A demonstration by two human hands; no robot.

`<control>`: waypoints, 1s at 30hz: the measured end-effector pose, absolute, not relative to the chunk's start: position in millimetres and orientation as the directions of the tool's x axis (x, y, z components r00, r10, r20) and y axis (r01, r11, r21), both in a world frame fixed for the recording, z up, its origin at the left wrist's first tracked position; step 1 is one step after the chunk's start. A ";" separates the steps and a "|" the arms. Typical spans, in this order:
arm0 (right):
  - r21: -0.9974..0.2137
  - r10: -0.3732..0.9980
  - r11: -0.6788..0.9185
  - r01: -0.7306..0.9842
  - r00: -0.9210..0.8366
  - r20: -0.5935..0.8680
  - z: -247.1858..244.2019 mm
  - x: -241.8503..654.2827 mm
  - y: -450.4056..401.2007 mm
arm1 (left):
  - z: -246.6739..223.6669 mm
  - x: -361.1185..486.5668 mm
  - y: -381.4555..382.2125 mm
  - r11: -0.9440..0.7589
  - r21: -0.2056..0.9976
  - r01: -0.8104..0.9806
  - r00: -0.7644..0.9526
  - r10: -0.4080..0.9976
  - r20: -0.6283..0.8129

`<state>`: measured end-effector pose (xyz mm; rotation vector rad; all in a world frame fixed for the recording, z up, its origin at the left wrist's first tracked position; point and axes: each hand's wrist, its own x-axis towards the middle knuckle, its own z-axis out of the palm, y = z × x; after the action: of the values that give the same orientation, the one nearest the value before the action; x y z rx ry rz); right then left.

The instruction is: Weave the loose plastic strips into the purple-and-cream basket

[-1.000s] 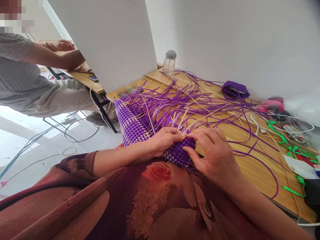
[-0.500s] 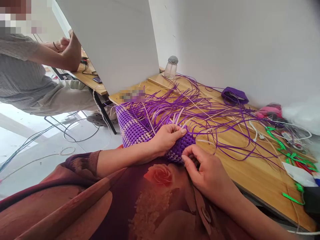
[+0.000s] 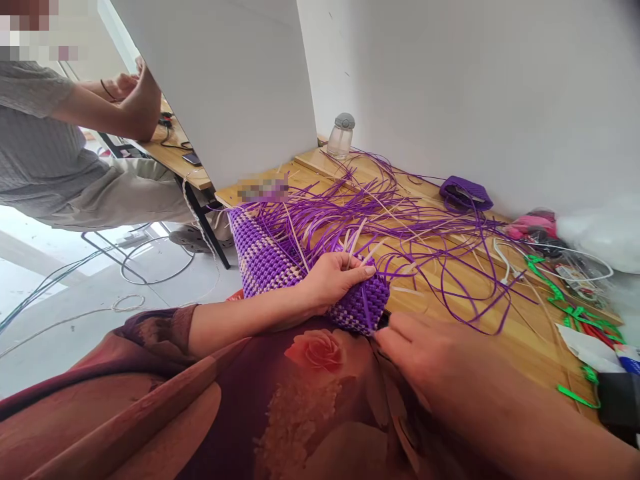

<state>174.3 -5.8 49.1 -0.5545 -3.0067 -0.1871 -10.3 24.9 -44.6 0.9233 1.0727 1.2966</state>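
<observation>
A purple and pale woven basket [image 3: 261, 259] rests against my lap and the table's front edge, its long loose strips spread over the tabletop. My left hand [image 3: 331, 279] is closed on the basket's rim, thumb on top, with pale strip ends standing up beside its fingers. Just below that thumb, a purple strip [image 3: 367, 308] runs down the outside of the weave. My right hand [image 3: 425, 350] is closed at the lower end of this strip, near the basket's bottom corner. Its fingertips are partly hidden by the back of the hand.
Loose purple strips [image 3: 345, 207] cover much of the wooden table [image 3: 450, 303]. Behind them stand a clear bottle [image 3: 341, 139] and a small purple woven piece [image 3: 466, 193]. Green strips [image 3: 585, 319] and a white cable [image 3: 499, 257] lie right. A person [image 3: 45, 140] sits at left.
My right hand has moved down and right, drawing the purple strip straight along the basket's side. The left hand keeps its place on the rim. The view has shifted slightly.
</observation>
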 end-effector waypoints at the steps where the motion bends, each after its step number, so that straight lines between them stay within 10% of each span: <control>1: 0.031 0.339 0.939 0.343 -0.937 0.089 52.6 167.7 -2.9 | -44.7 -10.3 24.6 0.084 0.956 -0.280 -0.019 0.995 -0.094; 9: -0.140 0.690 0.722 0.678 -0.720 0.070 66.7 146.2 82.0 | -45.1 -11.2 22.5 0.191 0.862 -0.470 0.091 0.982 -0.168; 24: -0.263 0.741 0.636 0.726 -0.669 -0.055 53.6 150.5 96.6 | -35.3 -13.4 14.4 0.176 0.854 -0.490 0.124 0.984 -0.131; 30: -0.111 0.584 0.789 0.604 -0.682 0.440 46.0 160.0 88.6 | -37.5 -13.1 15.5 0.206 0.850 -0.486 0.107 0.979 -0.176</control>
<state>160.0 88.6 46.0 -0.8904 -2.5194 -0.0594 -13.1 15.5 -37.5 0.7151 0.8736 1.2253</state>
